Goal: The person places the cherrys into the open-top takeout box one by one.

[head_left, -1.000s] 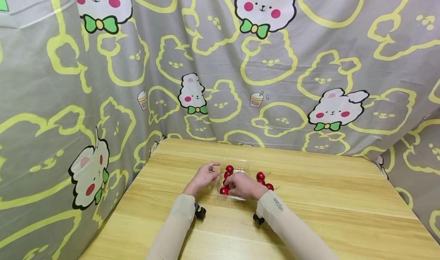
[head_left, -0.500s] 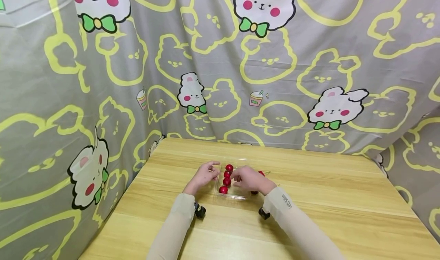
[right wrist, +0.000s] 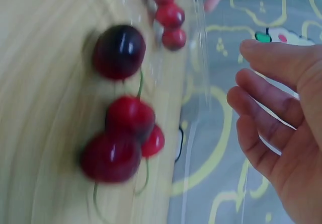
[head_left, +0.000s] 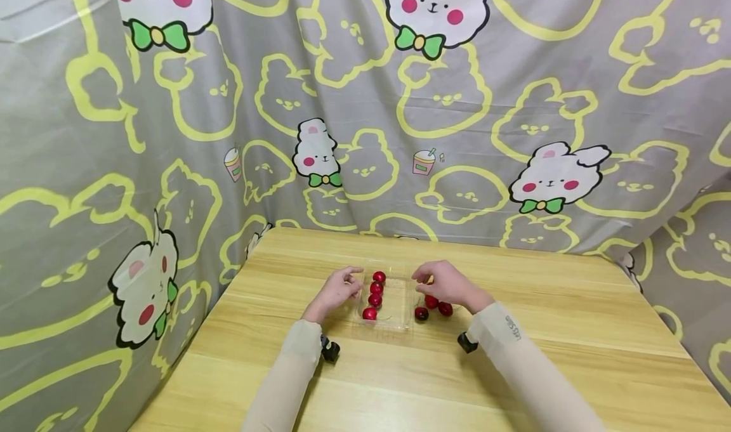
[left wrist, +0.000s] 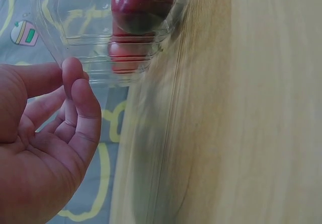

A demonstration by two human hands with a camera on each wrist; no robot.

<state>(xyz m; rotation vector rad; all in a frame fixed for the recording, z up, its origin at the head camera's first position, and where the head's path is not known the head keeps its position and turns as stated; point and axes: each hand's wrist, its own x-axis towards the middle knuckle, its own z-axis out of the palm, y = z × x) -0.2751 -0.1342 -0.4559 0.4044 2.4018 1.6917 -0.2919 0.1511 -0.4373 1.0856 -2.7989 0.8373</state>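
Note:
A clear plastic container (head_left: 398,302) sits on the wooden table, with several red cherries (head_left: 375,299) lined up along its left side. My left hand (head_left: 338,289) is at the container's left edge; in the left wrist view, thumb and forefinger pinch the rim of the container (left wrist: 85,40). To the right of the container lie several loose cherries, among them a dark one (head_left: 421,314) and a red one (head_left: 445,308). Above them hovers my right hand (head_left: 448,283). In the right wrist view, its loosely bent fingers (right wrist: 251,146) hold nothing, apart from the stemmed cherries (right wrist: 110,157).
The wooden table (head_left: 542,337) extends to both sides and toward the front. A grey curtain (head_left: 365,115) with yellow outlines and white cartoon animals hangs behind the table and at both sides.
My right hand has left the inside of the container and moved right, over the loose cherries. The left hand stays at the container's edge. The cherry row is uncovered.

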